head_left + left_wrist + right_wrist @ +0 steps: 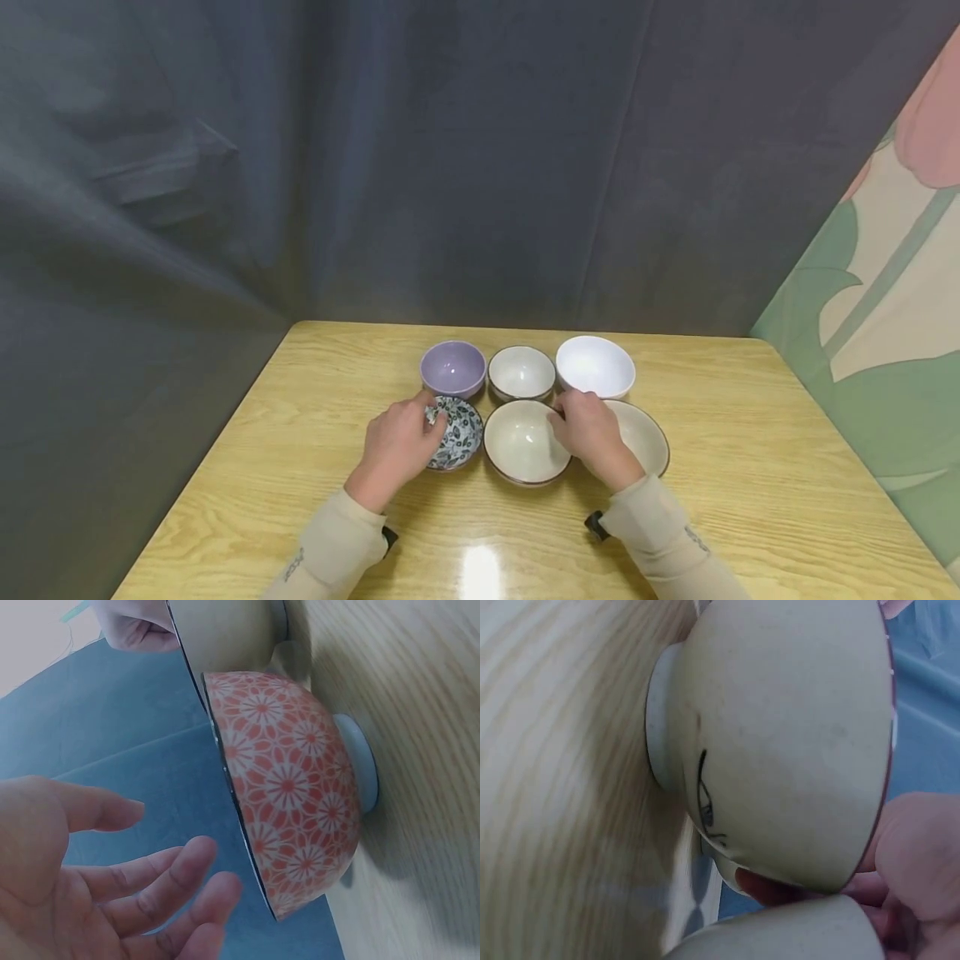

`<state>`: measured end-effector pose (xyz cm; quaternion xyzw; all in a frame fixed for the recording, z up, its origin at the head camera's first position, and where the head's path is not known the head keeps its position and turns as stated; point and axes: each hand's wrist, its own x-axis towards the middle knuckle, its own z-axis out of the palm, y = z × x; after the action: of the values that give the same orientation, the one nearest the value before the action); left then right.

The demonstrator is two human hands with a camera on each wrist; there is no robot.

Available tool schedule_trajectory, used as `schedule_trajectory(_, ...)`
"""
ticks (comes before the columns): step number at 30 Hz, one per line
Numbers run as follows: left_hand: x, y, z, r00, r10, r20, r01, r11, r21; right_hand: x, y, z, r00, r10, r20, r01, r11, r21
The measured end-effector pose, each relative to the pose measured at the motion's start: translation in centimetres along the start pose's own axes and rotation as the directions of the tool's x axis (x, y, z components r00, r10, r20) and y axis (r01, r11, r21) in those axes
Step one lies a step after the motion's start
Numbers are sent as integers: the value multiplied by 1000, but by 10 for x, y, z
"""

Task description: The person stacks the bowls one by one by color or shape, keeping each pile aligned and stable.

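My left hand (401, 442) hovers over the left rim of a small bowl (461, 435), dark leaf pattern inside. In the left wrist view its outside (289, 787) is red with white flowers, and the fingers are loosely spread, apart from the rim. With the right hand (592, 437) I pinch the right rim of the middle cream bowl (521, 442), thumb at the inner side, fingers outside. The right wrist view shows a finger against that bowl's wall (795, 735), between it and another cream bowl (795, 934). Both bowls stand upright on the table.
Behind, a purple bowl (453, 367), a grey-white bowl (521, 372) and a larger white bowl (596, 365) form a back row. The right-hand cream bowl (643, 437) is partly hidden by my right hand. A dark curtain (480, 167) hangs behind the wooden table (750, 467).
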<state>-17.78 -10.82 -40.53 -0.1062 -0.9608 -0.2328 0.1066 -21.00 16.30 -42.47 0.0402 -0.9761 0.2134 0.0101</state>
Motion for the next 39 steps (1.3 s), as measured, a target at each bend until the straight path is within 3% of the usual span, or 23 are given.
schedule_trajectory(13,-2,4,1,1000,-3,11,3,1000,-22,-9,3,-4,998,-64,-24,67,981,183)
schedule_trajectory(23,-3,13,6,998,15,66,-9,995,-98,-21,-1,-21,986,-140,-96,152,978,145)
schedule_trajectory(27,-4,19,6,987,67,146,-35,978,-207,-27,-4,-28,985,-144,-99,157,978,137)
schedule_trajectory(34,-6,26,10,954,161,253,-49,916,-398,-37,-9,-35,982,-160,-104,174,973,152)
schedule_trajectory(39,-8,28,16,947,174,271,-47,908,-417,-40,-9,-36,977,-179,-119,197,967,160)
